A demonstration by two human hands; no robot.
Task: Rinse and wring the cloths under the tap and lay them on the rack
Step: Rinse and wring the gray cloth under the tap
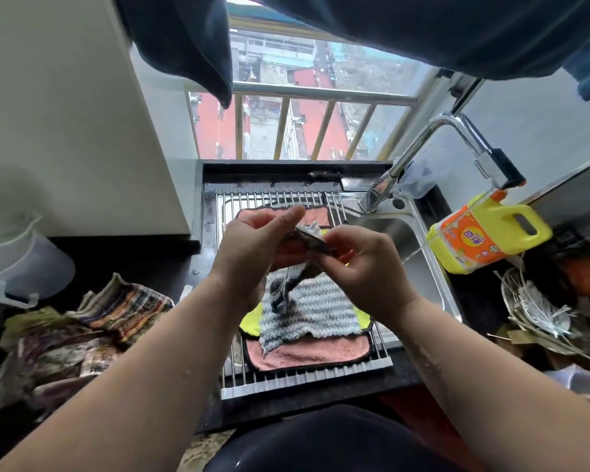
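Note:
A small dark grey cloth [288, 287] hangs twisted between my hands above the metal rack [307, 374]. My left hand [252, 247] and my right hand [358, 267] both pinch its upper edge. Below it, a grey striped cloth [321, 308] lies on a yellow cloth [363, 318], which lies on a pink cloth [304, 352], all spread on the rack. Another pink cloth [317, 216] lies at the rack's far end. The tap [464, 137] arches over the steel sink [419, 264] at the right, and a thin stream runs from it.
A pile of patterned cloths [82, 328] lies on the dark counter at the left, beside a clear plastic jug [17, 260]. A yellow detergent bottle [487, 233] stands right of the sink. Dark garments hang overhead. A barred window is straight ahead.

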